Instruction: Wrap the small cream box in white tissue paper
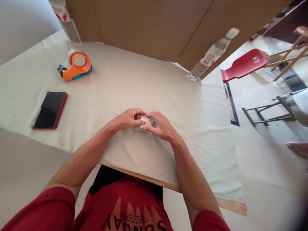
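Note:
Both my hands meet over the middle of the table, near its front edge. Between them is a small pale object in clear wrapping, resting on or just above the white cloth. My left hand curls its fingers over the object's left end. My right hand pinches its right end with thumb and fingers. What the object is cannot be made out.
A red-cased phone lies face up at the left. An orange tape dispenser sits at the back left. Brown cardboard panels stand along the back with a plastic bottle and another bottle leaning on them. A red chair stands at the right.

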Motion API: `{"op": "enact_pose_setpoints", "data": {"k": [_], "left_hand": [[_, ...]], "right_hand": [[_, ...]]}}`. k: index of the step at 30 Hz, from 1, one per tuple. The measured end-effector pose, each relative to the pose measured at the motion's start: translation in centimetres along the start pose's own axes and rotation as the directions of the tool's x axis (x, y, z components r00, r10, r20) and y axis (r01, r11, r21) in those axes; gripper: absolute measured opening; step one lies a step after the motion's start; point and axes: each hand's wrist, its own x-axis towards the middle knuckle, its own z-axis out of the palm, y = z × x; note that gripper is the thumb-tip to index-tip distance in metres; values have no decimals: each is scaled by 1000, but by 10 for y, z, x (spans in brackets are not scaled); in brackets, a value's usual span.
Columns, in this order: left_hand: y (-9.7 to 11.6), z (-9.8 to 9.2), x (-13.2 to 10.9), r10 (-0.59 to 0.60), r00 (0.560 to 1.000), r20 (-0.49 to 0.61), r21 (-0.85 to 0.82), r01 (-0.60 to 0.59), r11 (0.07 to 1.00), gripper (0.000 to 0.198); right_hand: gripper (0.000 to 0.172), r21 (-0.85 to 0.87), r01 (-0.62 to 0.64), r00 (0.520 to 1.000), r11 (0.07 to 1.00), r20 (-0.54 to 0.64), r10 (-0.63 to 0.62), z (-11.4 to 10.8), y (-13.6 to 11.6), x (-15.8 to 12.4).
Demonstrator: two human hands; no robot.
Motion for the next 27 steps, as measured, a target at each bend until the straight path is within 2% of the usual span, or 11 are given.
{"op": "enact_pose_setpoints", "data": {"k": [3,8,11,13,15,17,21,24,27], "left_hand": [[0,0,0,-18,1000,-8,0,18,1000,38],[3,1,0,-21,1000,-22,24,22,999,39],[3,3,1,3,994,-105,99,8,995,44],[2,2,2,2,985,-173,136,22,990,55],[0,1,2,-8,980,-200,146,38,989,65],[-2,0,2,-4,986,-166,156,30,987,68],[-3,-3,0,46,996,-72,177,-33,984,71],[-4,-3,0,80,995,-63,180,-68,981,73],[-6,-2,0,111,992,-65,157,-100,983,74]], "right_hand": [[48,-90,20,1000,996,-4,-21,2,-3,-2],[36,-170,37,998,985,-40,-45,7,-5,-1],[38,-178,43,991,983,-115,-64,10,-4,1],[42,-170,53,987,984,-138,-77,12,-4,1],[48,-136,74,987,988,-130,-92,11,-3,1],[53,-78,78,985,994,-151,-89,6,-2,0],[44,111,15,972,994,-234,12,-8,3,-1],[39,250,-52,975,967,-195,103,-15,7,-2],[35,295,-92,981,951,-137,137,-18,6,-3]]}}
